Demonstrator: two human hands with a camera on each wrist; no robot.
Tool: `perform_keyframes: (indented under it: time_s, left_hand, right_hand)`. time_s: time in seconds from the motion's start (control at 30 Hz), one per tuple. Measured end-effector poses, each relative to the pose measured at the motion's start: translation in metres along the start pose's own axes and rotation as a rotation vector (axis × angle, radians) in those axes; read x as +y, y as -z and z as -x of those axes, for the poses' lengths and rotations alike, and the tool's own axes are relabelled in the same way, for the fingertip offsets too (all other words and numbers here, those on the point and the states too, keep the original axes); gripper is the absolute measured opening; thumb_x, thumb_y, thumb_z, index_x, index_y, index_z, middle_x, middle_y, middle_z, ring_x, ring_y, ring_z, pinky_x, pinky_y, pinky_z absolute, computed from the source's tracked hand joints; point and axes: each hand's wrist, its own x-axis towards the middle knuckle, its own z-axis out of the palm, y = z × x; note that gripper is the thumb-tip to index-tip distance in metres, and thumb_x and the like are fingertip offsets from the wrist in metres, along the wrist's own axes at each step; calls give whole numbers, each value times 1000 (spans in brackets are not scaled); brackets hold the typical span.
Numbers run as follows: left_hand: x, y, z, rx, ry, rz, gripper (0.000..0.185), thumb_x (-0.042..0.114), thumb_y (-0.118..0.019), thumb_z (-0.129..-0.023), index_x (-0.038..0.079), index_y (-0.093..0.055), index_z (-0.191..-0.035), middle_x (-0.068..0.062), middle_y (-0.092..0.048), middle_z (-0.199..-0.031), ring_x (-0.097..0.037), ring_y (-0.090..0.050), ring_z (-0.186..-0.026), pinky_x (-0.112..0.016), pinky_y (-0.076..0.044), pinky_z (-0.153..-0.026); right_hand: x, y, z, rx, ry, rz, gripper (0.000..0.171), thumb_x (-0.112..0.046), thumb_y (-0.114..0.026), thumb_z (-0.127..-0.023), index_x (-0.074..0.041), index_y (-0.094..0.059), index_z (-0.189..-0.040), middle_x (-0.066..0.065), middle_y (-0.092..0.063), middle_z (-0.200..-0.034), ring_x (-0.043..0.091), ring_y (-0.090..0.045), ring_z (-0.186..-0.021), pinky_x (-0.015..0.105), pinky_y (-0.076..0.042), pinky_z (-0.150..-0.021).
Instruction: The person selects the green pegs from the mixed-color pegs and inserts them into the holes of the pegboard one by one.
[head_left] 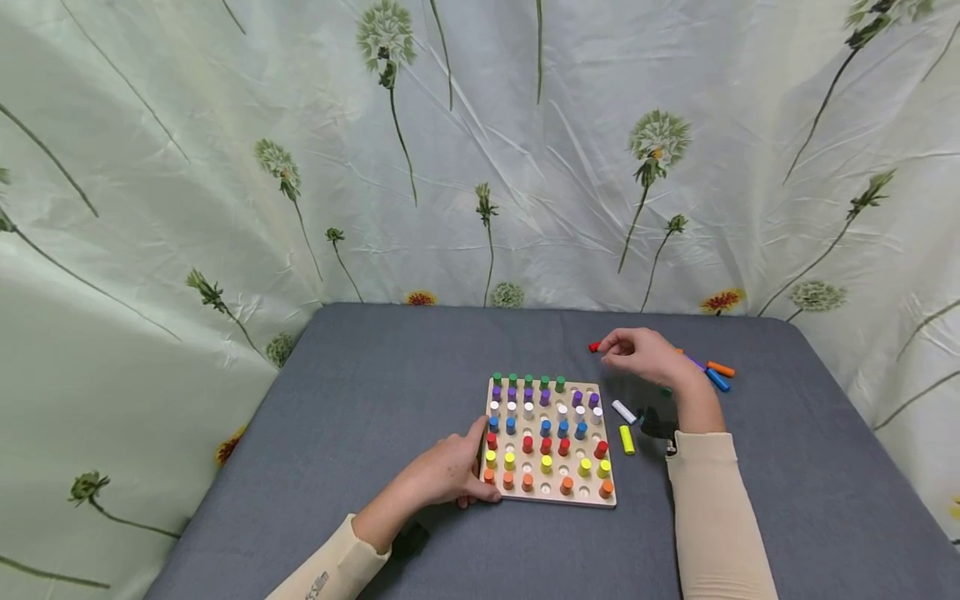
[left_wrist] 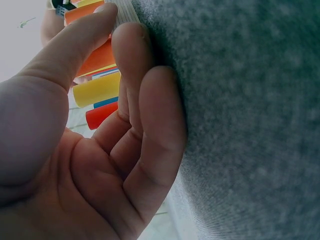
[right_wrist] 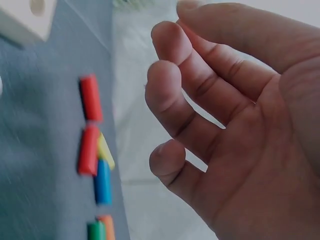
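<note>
A wooden pegboard lies flat on the table, with rows of coloured pegs standing in it and several bare holes. My left hand grips the board's left edge near the front corner. In the left wrist view its thumb reaches over toward an orange peg, while the curled fingers lie along the side of the board. Beyond the board's back right corner, my right hand hovers above loose pegs with its fingers loosely bent. Nothing shows in its grasp. A red peg lies just left of its fingertips.
Right of the board lie a white peg and a yellow peg. Orange and blue pegs lie farther right, partly behind the right hand. A flowered curtain hangs behind the grey table.
</note>
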Motion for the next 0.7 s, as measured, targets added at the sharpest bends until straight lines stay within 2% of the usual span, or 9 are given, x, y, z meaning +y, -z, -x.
perform_keyframes:
  time_s: [0.27, 0.57, 0.7]
  left_hand:
    - [0, 0, 0, 1, 5, 2, 117, 31, -95, -80, 1, -21, -166, -3, -66, -67, -15, -64, -50, -31, -49, -48]
    - [1, 0, 0, -6, 6, 10, 116, 30, -95, -80, 2, -22, -166, -3, -67, -66, -16, -64, -49, -30, -48, -48]
    - [2, 0, 0, -6, 7, 14, 117, 30, -95, -80, 1, -22, -166, -3, -67, -67, -16, -64, -50, -30, -47, -48]
  right_hand:
    - [16, 26, 21, 121, -95, 13, 27, -22, -64, -105, -1, -69, -120, 15, -72, -107, 21, -62, -93, 33, -49, -80]
    - [42, 37, 32, 150, -217, 119, 33, -30, -62, -106, 1, -71, -113, 12, -70, -98, 22, -59, -88, 32, -46, -73]
    - [49, 40, 37, 123, -298, 144, 36, -32, -60, -105, 2, -70, -106, 10, -66, -91, 24, -56, -85, 33, -43, -69]
